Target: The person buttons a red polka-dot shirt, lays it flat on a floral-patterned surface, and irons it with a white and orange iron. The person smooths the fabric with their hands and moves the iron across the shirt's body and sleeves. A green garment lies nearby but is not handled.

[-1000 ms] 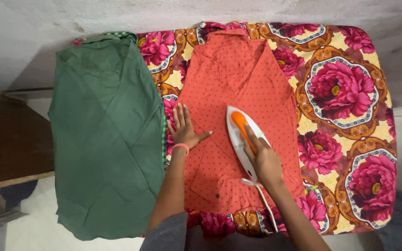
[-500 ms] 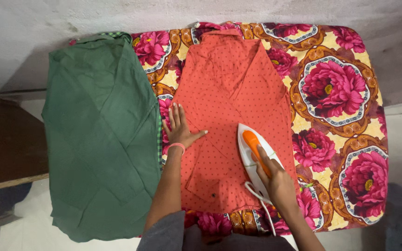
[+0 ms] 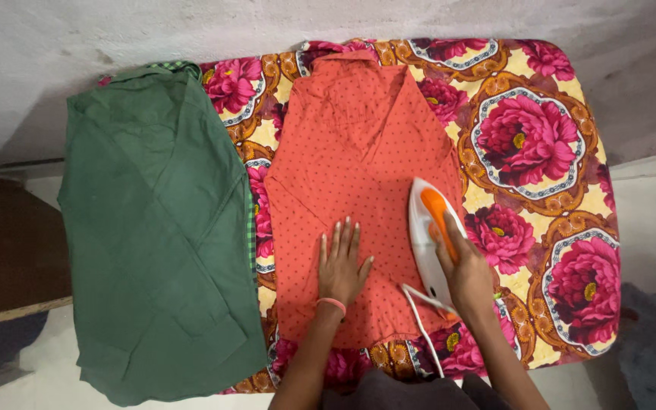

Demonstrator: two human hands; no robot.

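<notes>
A: Where are the hands?

B: The left hand (image 3: 342,266) lies flat with fingers spread on the red dotted shirt (image 3: 354,182). The right hand (image 3: 466,275) is closed around the orange handle of the white iron (image 3: 430,235).

A: And the iron?

B: It stands on the shirt's right edge, over the flowered cloth (image 3: 540,152). A green garment (image 3: 157,243) lies to the left.

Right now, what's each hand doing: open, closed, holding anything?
Left hand: open, flat, fingers spread on the orange dotted garment, holding nothing.
Right hand: closed around the orange handle of the white iron.
</notes>
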